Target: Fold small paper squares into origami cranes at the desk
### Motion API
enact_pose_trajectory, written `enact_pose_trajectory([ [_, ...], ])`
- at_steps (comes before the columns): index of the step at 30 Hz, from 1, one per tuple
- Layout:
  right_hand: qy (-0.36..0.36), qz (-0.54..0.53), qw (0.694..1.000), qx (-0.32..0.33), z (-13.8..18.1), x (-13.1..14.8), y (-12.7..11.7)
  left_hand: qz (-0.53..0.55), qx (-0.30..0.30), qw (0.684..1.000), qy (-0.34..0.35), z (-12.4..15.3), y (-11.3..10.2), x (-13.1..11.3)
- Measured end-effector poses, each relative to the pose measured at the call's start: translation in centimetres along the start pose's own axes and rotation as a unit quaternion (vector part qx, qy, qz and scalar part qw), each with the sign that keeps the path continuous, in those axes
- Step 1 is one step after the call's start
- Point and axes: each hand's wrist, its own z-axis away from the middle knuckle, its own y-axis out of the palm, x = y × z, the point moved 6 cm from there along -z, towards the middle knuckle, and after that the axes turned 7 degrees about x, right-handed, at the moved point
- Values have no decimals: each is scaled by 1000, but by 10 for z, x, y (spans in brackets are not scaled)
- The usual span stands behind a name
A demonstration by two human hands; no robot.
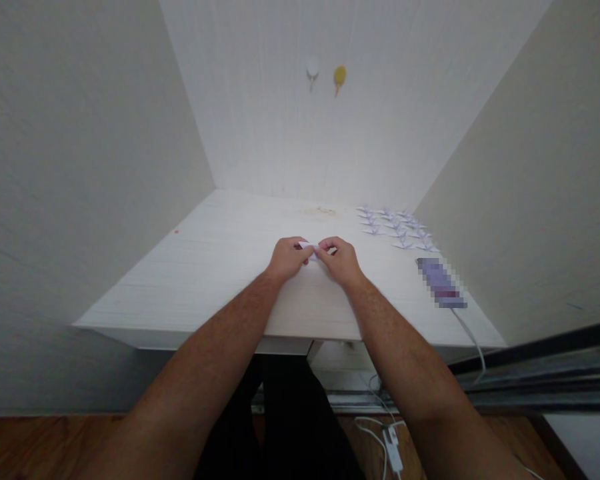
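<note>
A small piece of folded white paper point(309, 246) is held between my two hands, just above the middle of the white table point(215, 267). My left hand point(287, 258) pinches its left side, thumb on top. From the other side, my right hand point(341, 259) grips the paper with thumb and fingertips. The fingers cover much of the paper, so its full folded shape is hidden. At the back right of the table, several folded paper cranes point(395, 225) lie in rows.
A blurred-out phone-like device point(440, 283) lies on the right, with a white cable point(470, 330) running over the table's edge. Walls enclose the table on the left, back and right. Two hooks, one white point(313, 67), one yellow point(339, 75), are on the back wall. A power strip point(393, 448) lies below.
</note>
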Motion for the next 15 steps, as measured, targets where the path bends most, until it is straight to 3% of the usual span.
enact_pose_trajectory([
  [10,-34,24,999,-9,2,2,-2,36,48,998,-34,1,3,2],
  [15,-114,99,988,-27,3,14,-2,88,55,993,-53,-1,6,7],
])
